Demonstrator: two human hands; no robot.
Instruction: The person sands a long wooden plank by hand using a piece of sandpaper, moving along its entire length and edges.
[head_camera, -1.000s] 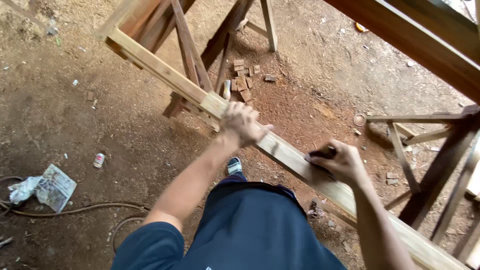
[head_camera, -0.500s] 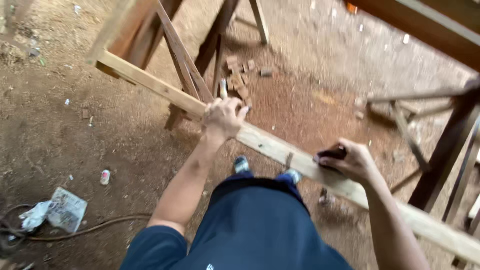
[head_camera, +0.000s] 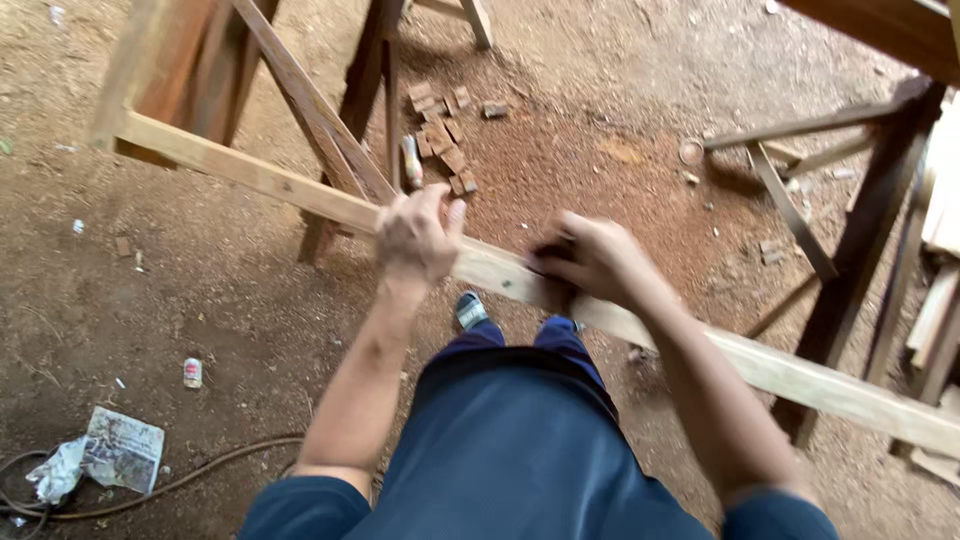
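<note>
A long pale wooden plank (head_camera: 800, 375) runs from upper left to lower right across wooden trestles. My left hand (head_camera: 415, 235) grips the plank near its middle, fingers wrapped over the far edge. My right hand (head_camera: 590, 260) sits on the plank just to the right, closed around a small dark object that is blurred; what it is cannot be told. Below the plank I see my dark blue trousers and one foot in a sandal (head_camera: 470, 310).
A dark wooden trestle (head_camera: 340, 120) stands under the plank at the left, another frame (head_camera: 860, 250) at the right. Small wood offcuts (head_camera: 440, 135) lie on the reddish dirt floor. A crumpled paper (head_camera: 105, 455), a small can (head_camera: 192, 372) and a cable (head_camera: 200, 470) lie lower left.
My right hand has slid left along the plank, closer to my left hand. The view has shifted so the plank sits lower and more central.
</note>
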